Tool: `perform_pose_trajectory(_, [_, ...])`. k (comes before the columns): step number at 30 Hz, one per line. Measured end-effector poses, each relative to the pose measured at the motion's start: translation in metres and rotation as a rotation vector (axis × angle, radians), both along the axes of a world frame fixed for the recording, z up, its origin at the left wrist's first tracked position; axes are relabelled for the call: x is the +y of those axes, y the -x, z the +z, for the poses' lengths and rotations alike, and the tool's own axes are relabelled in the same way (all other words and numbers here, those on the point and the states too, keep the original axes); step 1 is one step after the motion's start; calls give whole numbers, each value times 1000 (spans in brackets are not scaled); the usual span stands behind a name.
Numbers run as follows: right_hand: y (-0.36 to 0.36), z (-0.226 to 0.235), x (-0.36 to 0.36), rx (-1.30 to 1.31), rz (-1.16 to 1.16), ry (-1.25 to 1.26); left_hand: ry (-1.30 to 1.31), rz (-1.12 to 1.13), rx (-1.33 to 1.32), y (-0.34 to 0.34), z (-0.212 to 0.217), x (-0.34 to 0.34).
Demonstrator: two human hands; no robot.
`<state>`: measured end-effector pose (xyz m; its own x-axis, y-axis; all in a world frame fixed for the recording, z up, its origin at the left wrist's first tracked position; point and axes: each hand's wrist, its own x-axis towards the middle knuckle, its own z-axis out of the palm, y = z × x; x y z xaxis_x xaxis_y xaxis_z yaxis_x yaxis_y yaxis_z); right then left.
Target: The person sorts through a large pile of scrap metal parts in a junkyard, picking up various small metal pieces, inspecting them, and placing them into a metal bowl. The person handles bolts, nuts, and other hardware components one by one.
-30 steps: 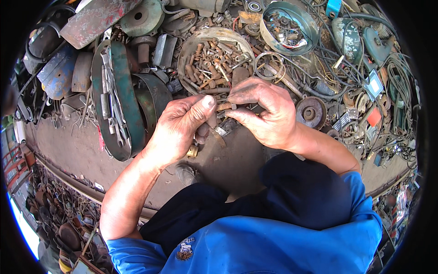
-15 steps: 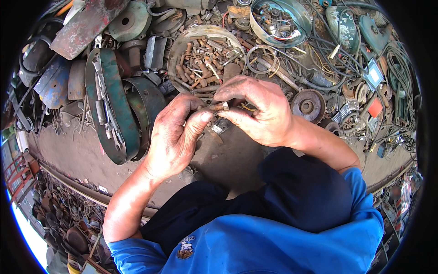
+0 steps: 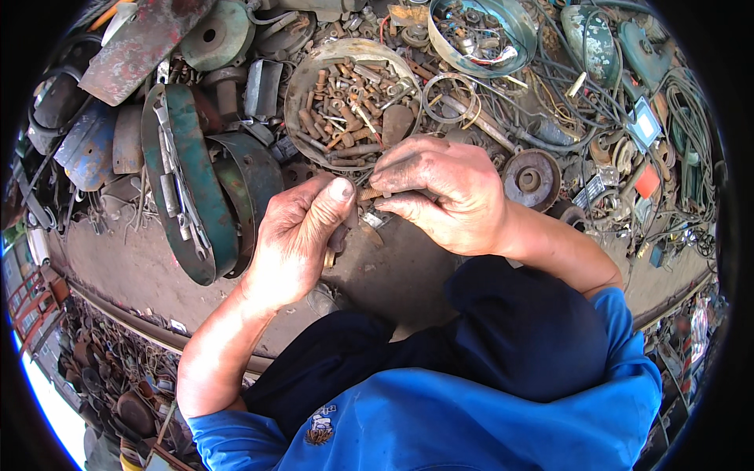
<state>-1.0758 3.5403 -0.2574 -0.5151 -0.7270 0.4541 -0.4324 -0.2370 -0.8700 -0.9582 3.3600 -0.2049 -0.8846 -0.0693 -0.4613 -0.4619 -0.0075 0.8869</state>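
A short rusty threaded bolt point(image 3: 369, 193) sits between the thumb and fingers of my right hand point(image 3: 448, 192), its thread pointing left. Close beside its tip is my left hand point(image 3: 297, 239), closed, with the thumb laid over the curled index finger. What the left fingers hold is hidden. Just beyond both hands stands a round, shallow pan point(image 3: 297, 90), full of rusty bolts point(image 3: 345, 141) and nuts.
A green oval metal housing point(image 3: 221, 196) with wrenches point(image 3: 177, 165) inside stands at left. Behind right is a round tub point(image 3: 440, 35) of small parts. A metal ring point(image 3: 428, 102), a rusty pulley point(image 3: 531, 180) and tangled cables point(image 3: 683, 118) lie right.
My left thumb has lifted off the bolt and now rests on top of the left fist. The right hand, gripping the bolt, has barely moved.
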Motion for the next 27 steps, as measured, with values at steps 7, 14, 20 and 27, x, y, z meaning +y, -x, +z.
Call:
perform_pose_trajectory(7, [-2, 1, 4, -57, -19, -125, 130, -26, 111, -4, 1, 4])
perform_pose_trajectory(14, [-9, 1, -1, -152, -49, -179, 641, -246, 562, -1, -8, -5])
perform_pose_trajectory(20, [-16, -1, -6, -225, 0, -235, 733, -266, 679, -3, -10, -5])
perform_pose_trajectory(27, [-16, 0, -8, -450, -16, -108, 405, -102, 457, -9, -16, 3])
